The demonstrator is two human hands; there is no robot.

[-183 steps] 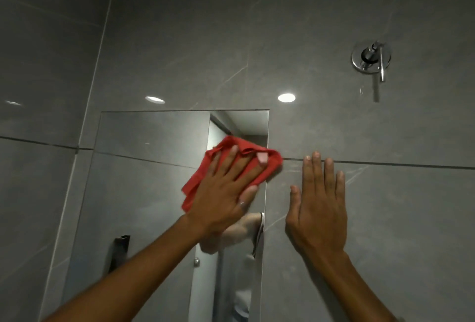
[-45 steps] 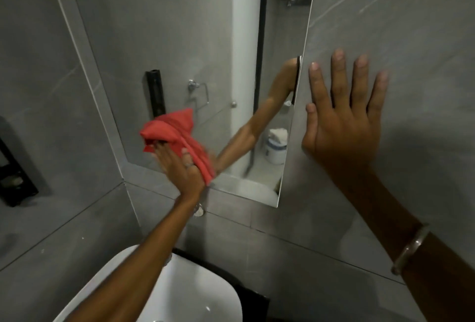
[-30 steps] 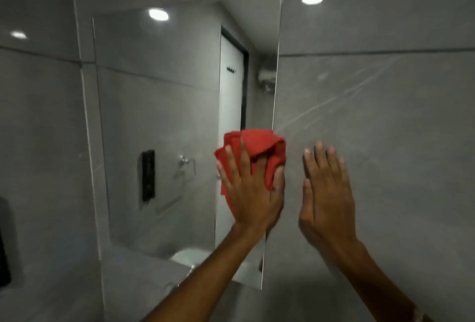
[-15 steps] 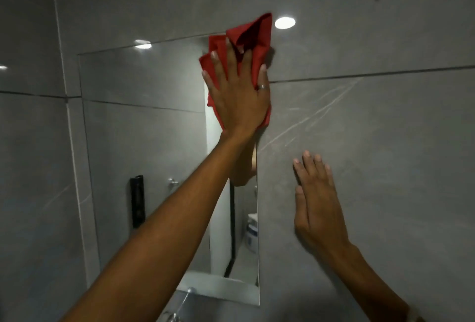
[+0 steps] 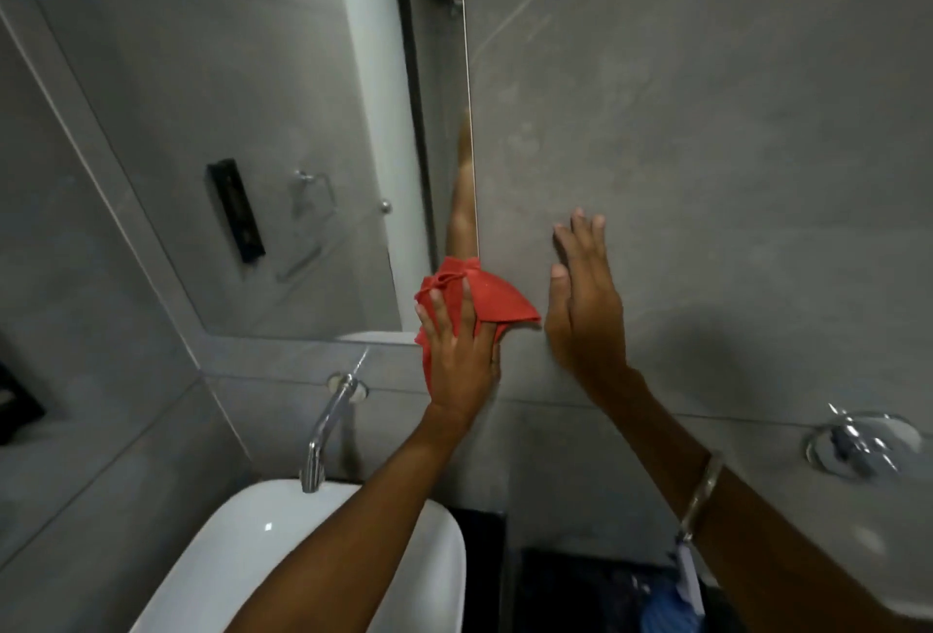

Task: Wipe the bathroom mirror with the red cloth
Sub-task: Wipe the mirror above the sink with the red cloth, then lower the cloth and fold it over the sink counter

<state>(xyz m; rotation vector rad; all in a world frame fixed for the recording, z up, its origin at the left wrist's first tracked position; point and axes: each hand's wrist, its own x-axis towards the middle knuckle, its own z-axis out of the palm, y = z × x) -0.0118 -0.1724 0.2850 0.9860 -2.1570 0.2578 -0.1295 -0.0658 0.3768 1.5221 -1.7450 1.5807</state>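
Observation:
The mirror point(image 5: 262, 127) is a frameless panel set into the grey tiled wall, filling the upper left of the view. My left hand point(image 5: 457, 352) presses the red cloth point(image 5: 477, 301) flat against the mirror's lower right corner, and part of the cloth spills past the mirror's right edge onto the tile. My right hand point(image 5: 585, 309) rests flat on the grey wall just right of the cloth, fingers spread, holding nothing. A metal bangle sits on that forearm.
A white basin point(image 5: 282, 551) sits below the mirror with a chrome spout point(image 5: 328, 430) coming out of the wall above it. A chrome wall valve point(image 5: 858, 445) is at the lower right. Dark counter lies beside the basin.
My left hand has swept the cloth from the mirror's top right corner down to its bottom right corner. The view has tilted downward, and my right hand has stayed flat on the wall.

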